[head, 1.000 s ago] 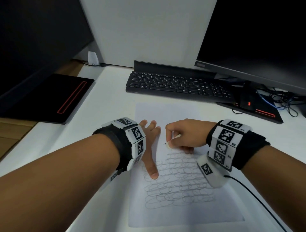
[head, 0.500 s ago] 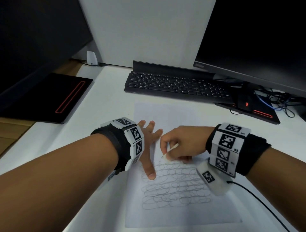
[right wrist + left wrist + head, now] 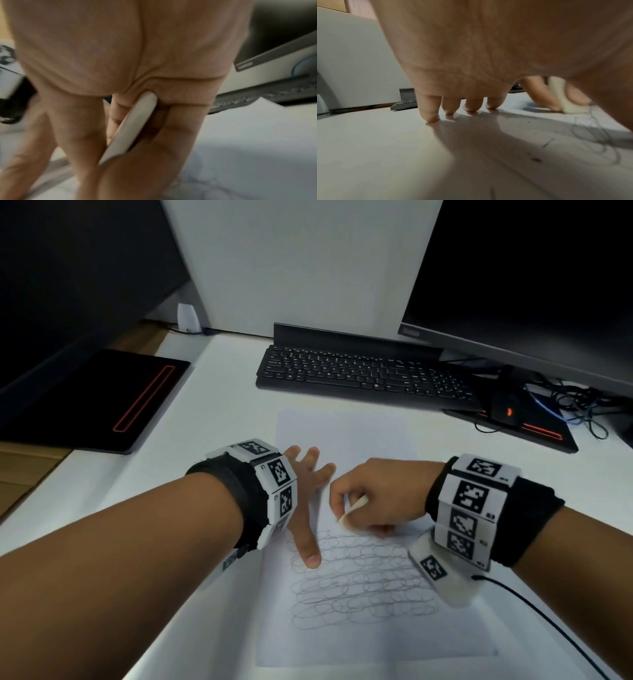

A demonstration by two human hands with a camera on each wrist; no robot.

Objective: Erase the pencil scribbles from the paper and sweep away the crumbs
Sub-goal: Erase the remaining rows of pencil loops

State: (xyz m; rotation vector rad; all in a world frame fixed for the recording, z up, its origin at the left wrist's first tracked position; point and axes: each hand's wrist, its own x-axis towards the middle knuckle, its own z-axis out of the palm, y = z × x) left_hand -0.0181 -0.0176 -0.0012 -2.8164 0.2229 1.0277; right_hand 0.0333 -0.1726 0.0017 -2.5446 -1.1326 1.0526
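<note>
A white sheet of paper (image 3: 346, 440) lies on the desk, its lower half covered with looping pencil scribbles (image 3: 363, 583). My left hand (image 3: 308, 491) rests spread on the paper's left edge, fingers straight, thumb tip on the scribbles' left side; its fingertips (image 3: 429, 117) press the surface. My right hand (image 3: 373, 491) pinches a flat white eraser (image 3: 352, 506) between thumb and fingers, its lower end on the paper at the scribbles' top left. That eraser (image 3: 130, 125) shows in the right wrist view, and the eraser (image 3: 570, 104) touches the paper in the left wrist view. A few dark crumbs (image 3: 536, 159) lie near the lines.
A black keyboard (image 3: 363, 374) lies beyond the paper. A dark monitor (image 3: 531, 275) stands at the back right, with a black mouse (image 3: 507, 409) and tangled cables (image 3: 582, 405) below it. A black pad with a red stripe (image 3: 113, 402) lies at the left. A cable (image 3: 548, 625) trails from my right wrist.
My right hand has moved left and slightly down with the eraser, closer to my left hand. My left hand stays on the paper.
</note>
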